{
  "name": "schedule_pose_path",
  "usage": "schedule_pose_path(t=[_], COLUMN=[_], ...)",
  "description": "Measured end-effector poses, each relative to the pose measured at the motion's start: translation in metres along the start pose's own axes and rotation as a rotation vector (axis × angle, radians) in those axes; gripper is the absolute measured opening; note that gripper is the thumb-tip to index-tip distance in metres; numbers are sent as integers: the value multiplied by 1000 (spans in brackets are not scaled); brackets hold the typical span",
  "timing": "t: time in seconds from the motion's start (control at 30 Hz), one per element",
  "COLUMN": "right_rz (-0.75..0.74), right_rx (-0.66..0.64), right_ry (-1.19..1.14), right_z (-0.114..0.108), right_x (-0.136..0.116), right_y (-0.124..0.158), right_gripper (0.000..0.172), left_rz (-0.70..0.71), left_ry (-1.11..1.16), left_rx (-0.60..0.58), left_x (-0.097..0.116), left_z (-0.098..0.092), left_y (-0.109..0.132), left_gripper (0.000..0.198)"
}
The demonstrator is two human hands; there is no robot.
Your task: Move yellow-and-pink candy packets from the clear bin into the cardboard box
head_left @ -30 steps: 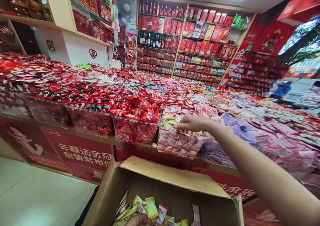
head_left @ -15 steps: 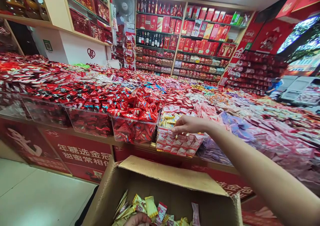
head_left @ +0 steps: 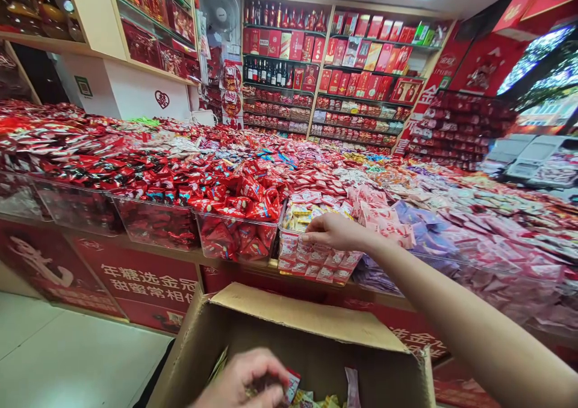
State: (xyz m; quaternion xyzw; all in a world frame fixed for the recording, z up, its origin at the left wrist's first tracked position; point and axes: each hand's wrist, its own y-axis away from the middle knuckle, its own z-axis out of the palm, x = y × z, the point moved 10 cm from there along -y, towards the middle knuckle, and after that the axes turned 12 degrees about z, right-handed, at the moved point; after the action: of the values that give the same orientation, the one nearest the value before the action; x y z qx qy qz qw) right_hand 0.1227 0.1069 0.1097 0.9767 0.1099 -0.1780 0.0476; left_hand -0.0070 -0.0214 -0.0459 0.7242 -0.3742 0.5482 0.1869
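Note:
My right hand [head_left: 332, 230] is at the front rim of a clear bin of small candy packets. Its fingers are bent and pressed together over the top packets; whatever they pinch is hidden. Yellow candy packets [head_left: 297, 220] lie beside its fingertips, and pink-and-white packets [head_left: 327, 269] show in rows through the bin's front wall. Lower down, my left hand [head_left: 250, 379] is over the open cardboard box [head_left: 316, 324], slightly blurred, its fingers curled around what look like candy packets, mostly covered. Loose packets [head_left: 332, 401] lie in the box, with one pink packet [head_left: 352, 387] leaning on its wall.
A bin of red candy packets [head_left: 239, 236] adjoins on the left, and purple packets [head_left: 422, 227] lie to the right. Heaps of wrapped sweets spread behind. Shelves [head_left: 332, 74] of bottles and red boxes stand at the back. Tiled floor [head_left: 76, 348] shows at lower left.
My left hand has risen from low among the packets in the box and now covers several of them. My right hand stays at the bin, nearly in place.

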Motion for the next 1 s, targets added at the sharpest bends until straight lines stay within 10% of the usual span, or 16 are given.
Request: schedule_pose_path(t=[0.1, 0.2, 0.4, 0.7, 1.0], right_rz=[-21, -31, -6, 94, 37], right_rx=[30, 48, -126, -50, -50], right_ry=[-97, -241, -633, -785, -4], right_z=[0, -2, 3, -6, -24], right_x=[2, 8, 24, 46, 41], right_y=[2, 0, 1, -1, 28], right_gripper=[24, 21, 33, 35, 19], left_rz=[510, 719, 552, 436, 404], left_ry=[-507, -787, -881, -748, -782], left_rx=[172, 148, -257, -246, -229], left_x=[129, 178, 139, 125, 118], left_z=[-61, -82, -66, -53, -54], left_y=[-44, -100, -190, -198, -197], left_gripper=[28, 42, 68, 77, 58])
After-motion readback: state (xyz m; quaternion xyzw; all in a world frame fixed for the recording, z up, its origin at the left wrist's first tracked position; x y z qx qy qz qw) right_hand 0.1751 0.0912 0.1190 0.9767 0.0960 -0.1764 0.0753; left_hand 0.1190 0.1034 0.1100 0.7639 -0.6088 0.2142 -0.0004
